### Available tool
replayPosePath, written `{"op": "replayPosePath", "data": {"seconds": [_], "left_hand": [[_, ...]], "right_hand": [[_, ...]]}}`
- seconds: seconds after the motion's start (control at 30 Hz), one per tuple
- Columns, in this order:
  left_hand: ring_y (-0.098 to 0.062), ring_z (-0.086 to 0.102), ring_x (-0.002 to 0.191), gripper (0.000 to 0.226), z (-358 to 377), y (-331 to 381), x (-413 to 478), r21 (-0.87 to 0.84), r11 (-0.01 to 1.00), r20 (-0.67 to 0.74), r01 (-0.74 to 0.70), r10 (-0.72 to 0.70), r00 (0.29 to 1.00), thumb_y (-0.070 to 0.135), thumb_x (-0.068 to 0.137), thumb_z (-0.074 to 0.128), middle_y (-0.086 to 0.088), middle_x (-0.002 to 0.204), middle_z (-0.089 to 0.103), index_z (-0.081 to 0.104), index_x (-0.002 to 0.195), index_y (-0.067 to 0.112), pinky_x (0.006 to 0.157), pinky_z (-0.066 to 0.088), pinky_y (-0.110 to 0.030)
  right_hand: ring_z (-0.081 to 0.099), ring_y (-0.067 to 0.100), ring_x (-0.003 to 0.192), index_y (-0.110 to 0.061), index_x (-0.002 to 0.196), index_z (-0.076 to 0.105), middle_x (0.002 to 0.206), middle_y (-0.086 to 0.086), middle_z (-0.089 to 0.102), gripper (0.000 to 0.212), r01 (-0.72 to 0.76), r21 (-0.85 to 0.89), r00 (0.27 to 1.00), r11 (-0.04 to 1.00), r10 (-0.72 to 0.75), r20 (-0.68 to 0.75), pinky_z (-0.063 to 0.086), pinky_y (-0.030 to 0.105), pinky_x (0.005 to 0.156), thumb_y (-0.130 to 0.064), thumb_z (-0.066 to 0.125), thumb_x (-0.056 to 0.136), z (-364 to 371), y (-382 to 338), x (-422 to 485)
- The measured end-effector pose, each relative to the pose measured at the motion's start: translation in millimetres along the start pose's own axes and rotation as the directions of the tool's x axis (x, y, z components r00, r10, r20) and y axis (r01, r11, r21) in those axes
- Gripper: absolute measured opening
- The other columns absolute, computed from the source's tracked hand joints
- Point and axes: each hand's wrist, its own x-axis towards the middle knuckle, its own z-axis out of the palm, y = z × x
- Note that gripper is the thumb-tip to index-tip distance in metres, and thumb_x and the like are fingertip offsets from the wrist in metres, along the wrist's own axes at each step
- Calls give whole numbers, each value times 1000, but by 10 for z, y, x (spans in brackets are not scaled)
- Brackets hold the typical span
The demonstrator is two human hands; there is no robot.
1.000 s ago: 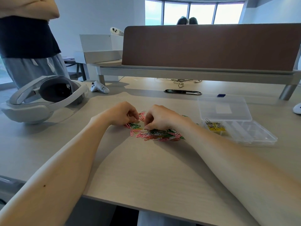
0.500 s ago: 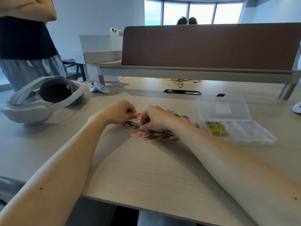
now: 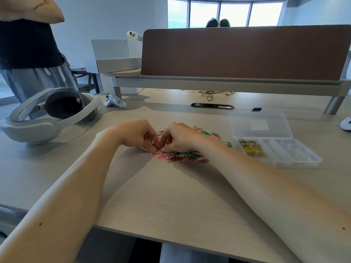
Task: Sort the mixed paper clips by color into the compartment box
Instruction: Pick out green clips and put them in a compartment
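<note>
At frame centre, the left hand (image 3: 133, 135) and right hand (image 3: 180, 137) met fingertip to fingertip on the table (image 3: 171, 196). Both were curled, pinching clips (image 3: 182, 155) at the left edge of the pink, green and white pile. Right of the pile lay the open box (image 3: 296, 152), with yellow clips (image 3: 250, 147) in its left compartment. A headset (image 3: 47, 114) sat further back, at left.

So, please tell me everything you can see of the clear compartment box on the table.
The compartment box is clear plastic, shallow and rectangular, split by thin walls into several cells. Its lid lies open and flat behind it and bears a pale label. The box rests on the table, at the right side. Only the leftmost cell holds anything: mostly yellow paper clips. The other cells look empty. Nothing else touches it.
</note>
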Motion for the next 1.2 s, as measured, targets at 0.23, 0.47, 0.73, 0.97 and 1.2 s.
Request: {"op": "replayPosePath", "data": {"seconds": [0.23,0.47,0.73,0.97,1.2], "left_hand": [[-3,56,66,12,26,37,25,65,996,-7,61,-61,998,20,82,74,4,85,72,75,94,20,68,44,-16],[-5,54,67,1,38,49,24,83,994,19,67,-69,997,25,87,69,12,76,64,68,86,25,66,42,-22],[-11,49,64,7,63,80,52,38,999,-44,-2,4,999,18,90,64,4,72,61,66,83,18,64,41,-22],[-6,58,62,3,84,77,76,-93,994,-137,-55,42,990,11,87,67,4,72,69,69,86,13,67,49,-21],[-9,69,75,16,111,113,121,-193,972,-240,-131,83,967,8,80,74,0,85,73,73,94,15,76,56,-19]], "right_hand": [[58,13,81,-15,93,74,85,-3,64,9,-30,1,999,1000,30,12,42,23,66,-19,69,88,21,-16,-5],[57,6,69,-11,80,73,72,-6,64,4,-26,106,996,994,35,-82,44,21,62,-9,70,82,-115,110,-88],[54,0,75,-13,114,71,77,-18,56,28,-39,176,998,984,46,-34,42,19,72,-5,66,88,-201,210,-171],[59,10,70,-20,79,71,74,-2,68,8,-108,265,990,958,127,-54,46,27,70,-15,71,85,-156,296,-182],[65,12,66,-12,92,76,79,5,73,8,-102,307,991,946,124,-56,57,35,76,-14,73,84,-152,314,-180]]}}
